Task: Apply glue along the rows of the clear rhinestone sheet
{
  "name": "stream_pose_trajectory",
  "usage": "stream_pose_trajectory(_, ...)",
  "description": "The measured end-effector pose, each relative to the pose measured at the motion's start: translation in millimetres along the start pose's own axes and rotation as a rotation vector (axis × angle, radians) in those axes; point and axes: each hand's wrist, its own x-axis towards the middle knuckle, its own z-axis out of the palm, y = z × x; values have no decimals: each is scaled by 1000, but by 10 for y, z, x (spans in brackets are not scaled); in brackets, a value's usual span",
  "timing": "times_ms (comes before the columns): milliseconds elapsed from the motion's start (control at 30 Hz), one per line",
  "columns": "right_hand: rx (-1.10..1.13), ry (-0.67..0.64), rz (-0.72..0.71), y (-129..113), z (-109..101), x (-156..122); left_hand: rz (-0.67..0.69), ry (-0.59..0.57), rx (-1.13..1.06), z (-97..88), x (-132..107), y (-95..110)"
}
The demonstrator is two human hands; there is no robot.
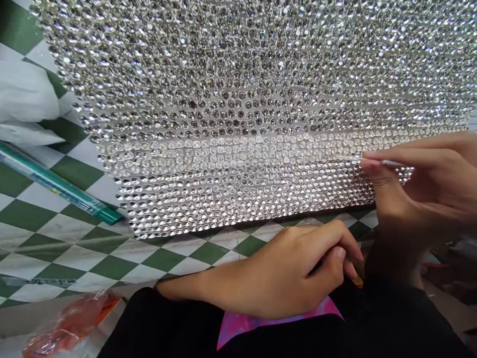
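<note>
A wide sheet of clear rhinestones in close rows fills most of the head view. One band of the stones looks paler near the front edge. My right hand pinches a slim, pale, pointed tool between thumb and forefinger, its tip at the pale band on the right. Whether the tip touches a stone, I cannot tell. In front of the sheet, my left hand is closed, fingers curled. An orange-brown bit shows by its fingertips; what it belongs to is hidden.
Under the sheet lies a green-and-white checked table cover. To the left are a green tube-shaped pen and a crumpled white wrapper. Below the table edge, at lower left, sits a clear plastic bag with something red-orange inside.
</note>
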Motion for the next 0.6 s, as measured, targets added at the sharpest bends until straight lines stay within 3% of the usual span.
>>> stream_pose_trajectory(133, 18, 18, -51, 18, -2, -14, -1, -5, -6, 0, 0, 1)
stream_pose_trajectory(400, -66, -44, 34, 9, 2, 25, 14, -1, -36, 0, 4, -7)
stream_pose_trajectory(600, -51, 42, -90, 40, 7, 8, 2, -2, -53, 7, 2, -11)
